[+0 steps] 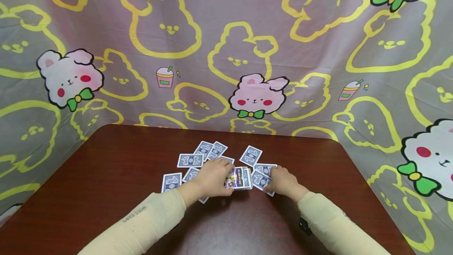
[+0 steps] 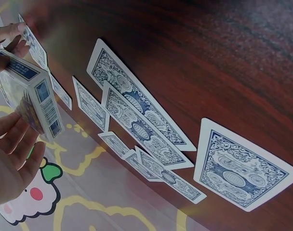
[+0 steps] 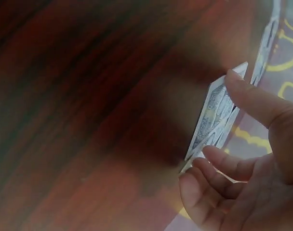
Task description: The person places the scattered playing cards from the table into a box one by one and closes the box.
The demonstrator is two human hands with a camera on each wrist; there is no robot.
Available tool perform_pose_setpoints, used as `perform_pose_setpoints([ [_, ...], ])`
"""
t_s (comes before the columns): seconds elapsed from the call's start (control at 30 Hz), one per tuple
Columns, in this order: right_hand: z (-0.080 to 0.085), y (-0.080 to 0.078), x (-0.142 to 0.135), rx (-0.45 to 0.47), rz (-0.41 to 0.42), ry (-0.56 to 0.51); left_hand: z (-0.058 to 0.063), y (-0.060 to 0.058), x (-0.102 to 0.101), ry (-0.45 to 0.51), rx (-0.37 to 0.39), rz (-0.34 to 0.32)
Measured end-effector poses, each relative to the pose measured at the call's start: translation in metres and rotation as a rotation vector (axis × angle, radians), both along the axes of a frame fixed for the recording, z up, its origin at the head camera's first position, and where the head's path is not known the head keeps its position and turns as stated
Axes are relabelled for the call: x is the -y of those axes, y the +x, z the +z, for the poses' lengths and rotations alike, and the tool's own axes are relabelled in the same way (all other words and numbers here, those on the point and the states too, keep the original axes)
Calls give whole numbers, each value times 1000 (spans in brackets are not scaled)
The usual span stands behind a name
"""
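My left hand [image 1: 213, 178] grips a playing-card box [image 1: 236, 178] with thumb and fingers on opposite sides. The box's printed purple and yellow face is up in the head view, and its barcode end shows in the left wrist view. Just right of the box, my right hand [image 1: 284, 183] holds the edges of two overlapping playing cards [image 1: 260, 180], blue-patterned backs up. In the right wrist view the thumb [image 3: 247, 96] lies on one card's corner while curled fingers meet the other edge. Whether the cards are lifted, I cannot tell.
Several face-down cards lie scattered left of and behind the box, including a single card [image 1: 172, 182] at the far left and a sideways card [image 1: 190, 160]. Another card [image 1: 251, 155] lies behind the right hand. The brown table [image 1: 141, 148] meets a patterned cloth [image 1: 198, 62] at its back.
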State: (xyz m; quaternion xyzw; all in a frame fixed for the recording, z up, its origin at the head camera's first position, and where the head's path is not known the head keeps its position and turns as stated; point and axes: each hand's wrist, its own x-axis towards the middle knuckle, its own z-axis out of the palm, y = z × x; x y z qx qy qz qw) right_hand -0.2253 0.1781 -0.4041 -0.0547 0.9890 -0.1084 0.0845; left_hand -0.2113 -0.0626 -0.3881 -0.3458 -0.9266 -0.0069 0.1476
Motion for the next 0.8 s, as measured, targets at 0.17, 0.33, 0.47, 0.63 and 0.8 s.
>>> perform_pose_setpoints([
  [0.17,1,-1,3,46,-42,26,1,1,1,2,11,7],
  [0.33,4,-3,3,110,-76,13,1,2,3,6,20,6],
  [0.47,3,-4,2,106,-71,41,1,1,3,3,18,9],
  [0.63,1,-2,-2,58,3,-110,1,2,3,1,18,11],
  [0.8,5,-3,-12,78,33,-417,3,3,2,0,15,1],
])
